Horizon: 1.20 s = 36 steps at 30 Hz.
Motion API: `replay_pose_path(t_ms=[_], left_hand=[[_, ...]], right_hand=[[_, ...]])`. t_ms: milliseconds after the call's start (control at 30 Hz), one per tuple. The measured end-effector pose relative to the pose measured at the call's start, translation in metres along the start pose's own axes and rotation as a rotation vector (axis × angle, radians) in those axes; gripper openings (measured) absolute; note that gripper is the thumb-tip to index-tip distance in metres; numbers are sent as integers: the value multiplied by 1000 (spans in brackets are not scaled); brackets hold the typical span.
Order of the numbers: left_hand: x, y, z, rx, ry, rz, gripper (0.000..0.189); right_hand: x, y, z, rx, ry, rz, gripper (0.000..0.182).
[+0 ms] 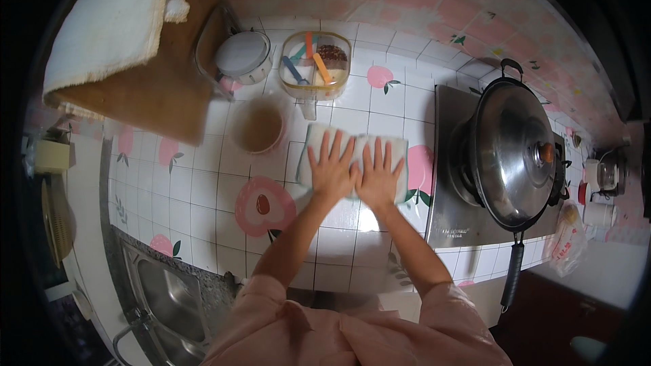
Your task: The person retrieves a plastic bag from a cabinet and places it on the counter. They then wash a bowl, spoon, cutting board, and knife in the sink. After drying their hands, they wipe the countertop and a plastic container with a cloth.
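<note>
A white cloth with a green edge lies spread on the tile-patterned counter cover. My left hand presses flat on its left part, fingers spread. On the right part rests my right hand, palm down, fingers apart as well. The two thumbs nearly meet in the middle. Just to the left of the cloth stands a round tub, blurred, brownish inside. Behind the cloth sits a clear divided seasoning box with several coloured spoons.
A lidded wok stands on the steel gas stove at right, its handle projecting past the counter's front. A white lidded container and a wooden board with a draped cloth are at back left. The sink lies front left.
</note>
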State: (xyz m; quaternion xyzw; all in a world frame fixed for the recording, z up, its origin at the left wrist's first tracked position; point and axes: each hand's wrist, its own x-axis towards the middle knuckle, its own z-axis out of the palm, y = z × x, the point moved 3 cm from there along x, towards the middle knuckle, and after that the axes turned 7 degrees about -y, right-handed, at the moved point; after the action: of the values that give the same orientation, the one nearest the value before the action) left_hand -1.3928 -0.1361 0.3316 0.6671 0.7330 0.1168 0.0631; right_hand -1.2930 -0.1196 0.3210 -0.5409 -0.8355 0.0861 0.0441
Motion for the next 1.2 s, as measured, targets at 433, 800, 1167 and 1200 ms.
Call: replay_pose_path(t_ms=[433,800,1167,1200], left_hand=[[-80,12,-7,-11,-125,17,46],[-119,18,-18,-392,-137,-23,45],[93,-70,-5,-992,368,-573,46],[94,-70,-7,-987,232,-571,47]], right_hand=[[-72,-15,-1,41,-73,-85,46],[-115,8,-17,161,-125,-100,50],[-57,19,-19,344,48,330,59],[-58,18,-16,316,36,325,59]])
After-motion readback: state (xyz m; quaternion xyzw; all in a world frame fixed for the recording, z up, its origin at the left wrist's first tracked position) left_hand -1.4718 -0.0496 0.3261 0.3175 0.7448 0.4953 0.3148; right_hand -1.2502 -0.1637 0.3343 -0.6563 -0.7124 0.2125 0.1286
